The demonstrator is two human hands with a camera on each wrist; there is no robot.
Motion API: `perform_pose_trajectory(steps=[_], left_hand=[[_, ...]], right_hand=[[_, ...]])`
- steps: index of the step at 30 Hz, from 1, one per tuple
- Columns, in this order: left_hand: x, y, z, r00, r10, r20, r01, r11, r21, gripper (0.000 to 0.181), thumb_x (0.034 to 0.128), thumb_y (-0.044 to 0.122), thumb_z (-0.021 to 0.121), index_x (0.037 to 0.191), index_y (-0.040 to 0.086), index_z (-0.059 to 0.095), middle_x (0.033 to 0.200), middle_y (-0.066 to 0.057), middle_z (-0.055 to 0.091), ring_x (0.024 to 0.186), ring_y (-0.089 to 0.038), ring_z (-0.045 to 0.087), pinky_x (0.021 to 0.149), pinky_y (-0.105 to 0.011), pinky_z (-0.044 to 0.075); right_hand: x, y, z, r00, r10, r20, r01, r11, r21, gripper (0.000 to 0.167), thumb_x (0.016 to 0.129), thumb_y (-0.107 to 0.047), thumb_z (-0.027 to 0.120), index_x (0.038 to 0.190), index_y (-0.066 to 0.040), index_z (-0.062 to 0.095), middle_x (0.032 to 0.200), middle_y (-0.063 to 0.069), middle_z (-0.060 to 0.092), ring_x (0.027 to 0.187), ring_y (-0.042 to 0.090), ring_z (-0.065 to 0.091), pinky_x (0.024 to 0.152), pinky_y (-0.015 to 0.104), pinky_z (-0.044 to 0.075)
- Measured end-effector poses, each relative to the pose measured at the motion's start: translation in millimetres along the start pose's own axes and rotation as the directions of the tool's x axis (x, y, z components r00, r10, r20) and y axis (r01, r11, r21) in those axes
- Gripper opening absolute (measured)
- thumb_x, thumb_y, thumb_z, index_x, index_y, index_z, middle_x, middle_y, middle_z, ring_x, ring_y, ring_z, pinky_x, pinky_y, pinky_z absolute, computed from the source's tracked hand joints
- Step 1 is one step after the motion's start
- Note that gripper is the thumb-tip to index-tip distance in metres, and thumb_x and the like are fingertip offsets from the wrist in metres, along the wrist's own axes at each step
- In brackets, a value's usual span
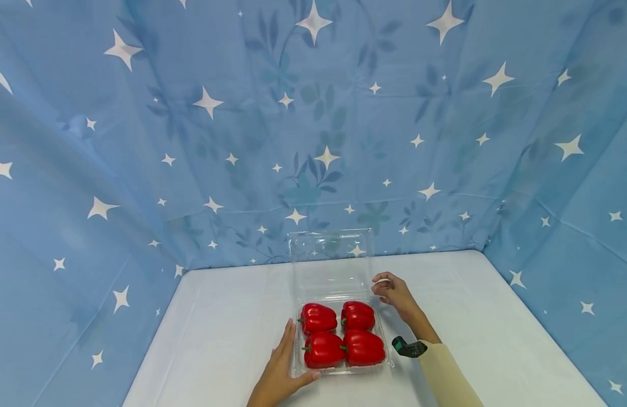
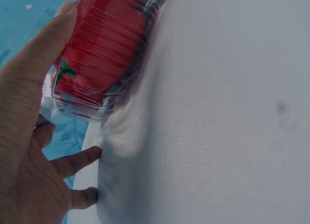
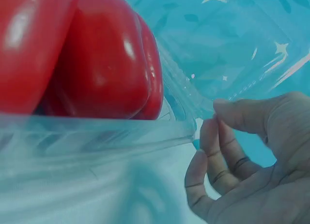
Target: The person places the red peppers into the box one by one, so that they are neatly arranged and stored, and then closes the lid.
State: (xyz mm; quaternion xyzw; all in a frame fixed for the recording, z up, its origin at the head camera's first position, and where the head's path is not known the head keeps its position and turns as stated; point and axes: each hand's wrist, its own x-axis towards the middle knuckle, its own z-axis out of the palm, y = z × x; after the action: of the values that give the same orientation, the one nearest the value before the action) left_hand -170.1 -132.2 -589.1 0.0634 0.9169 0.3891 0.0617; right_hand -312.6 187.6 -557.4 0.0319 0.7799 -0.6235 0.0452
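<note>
A clear plastic clamshell container [image 1: 339,370] sits on the white table with several red bell peppers [image 1: 364,347] in it, each with a green stem. Its clear lid [image 1: 331,277] is raised at the far side. Along the container's left side lies my left hand [image 1: 282,370], fingers extended and thumb at the front left corner; the left wrist view shows the thumb against the wall. At the lid's lower right edge, near the hinge, my right hand [image 1: 392,291] has thumb and fingertips brought together, seemingly pinching the thin edge. The exact contact is hard to see through the clear plastic.
The white table [image 1: 217,333] extends to both sides of the container. Blue curtains [image 1: 242,169] with white stars and leaf prints hang behind and at both sides. A dark band [image 1: 409,347] is worn on the right wrist, beside a pale yellow sleeve [image 1: 448,373].
</note>
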Motion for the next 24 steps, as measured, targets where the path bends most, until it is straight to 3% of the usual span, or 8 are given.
perform_pose_trajectory(steps=[7, 13, 20, 24], left_hand=[[0.9, 0.1, -0.5, 0.999, 0.02, -0.025, -0.021, 1.0, -0.016, 0.119, 0.0693, 0.069, 0.073, 0.159, 0.021, 0.01, 0.166, -0.001, 0.01, 0.146, -0.04, 0.027, 0.105, -0.076, 0.023], [-1.0, 0.8, -1.0, 0.999, 0.041, -0.032, -0.041, 0.999, -0.01, 0.118, 0.0703, 0.067, 0.073, 0.158, 0.018, 0.012, 0.166, -0.004, 0.011, 0.145, -0.042, 0.029, 0.103, -0.077, 0.025], [-2.1, 1.6, -2.6, 0.998, 0.054, -0.024, -0.054, 0.998, -0.016, 0.118, 0.0713, 0.068, 0.071, 0.159, 0.017, 0.01, 0.166, -0.006, 0.01, 0.145, -0.044, 0.028, 0.102, -0.078, 0.024], [-1.9, 2.5, -3.5, 0.998, 0.053, -0.024, -0.054, 0.998, -0.015, 0.118, 0.071, 0.07, 0.071, 0.159, 0.017, 0.011, 0.166, -0.005, 0.01, 0.145, -0.043, 0.028, 0.103, -0.078, 0.024]], right_hand=[[-6.5, 1, -5, 0.998, -0.066, 0.001, 0.066, 0.998, 0.023, 0.024, 0.092, -0.011, 0.066, 0.111, 0.002, 0.059, 0.105, 0.015, 0.065, 0.091, 0.018, 0.063, 0.089, 0.043, 0.057], [-12.9, 8, -11, 0.987, -0.156, 0.043, 0.154, 0.987, 0.038, 0.022, 0.094, -0.006, 0.062, 0.111, 0.008, 0.06, 0.101, 0.012, 0.066, 0.086, 0.013, 0.064, 0.083, 0.037, 0.059], [-22.2, 15, -15, 0.984, -0.171, 0.053, 0.165, 0.98, 0.115, 0.032, 0.102, -0.022, 0.053, 0.107, 0.009, 0.06, 0.086, 0.004, 0.066, 0.08, 0.011, 0.062, 0.077, 0.035, 0.059], [-26.8, 16, -15, 0.981, -0.186, 0.058, 0.173, 0.969, 0.175, 0.026, 0.102, -0.022, 0.052, 0.1, 0.003, 0.059, 0.081, 0.003, 0.064, 0.076, 0.012, 0.063, 0.072, 0.032, 0.058]])
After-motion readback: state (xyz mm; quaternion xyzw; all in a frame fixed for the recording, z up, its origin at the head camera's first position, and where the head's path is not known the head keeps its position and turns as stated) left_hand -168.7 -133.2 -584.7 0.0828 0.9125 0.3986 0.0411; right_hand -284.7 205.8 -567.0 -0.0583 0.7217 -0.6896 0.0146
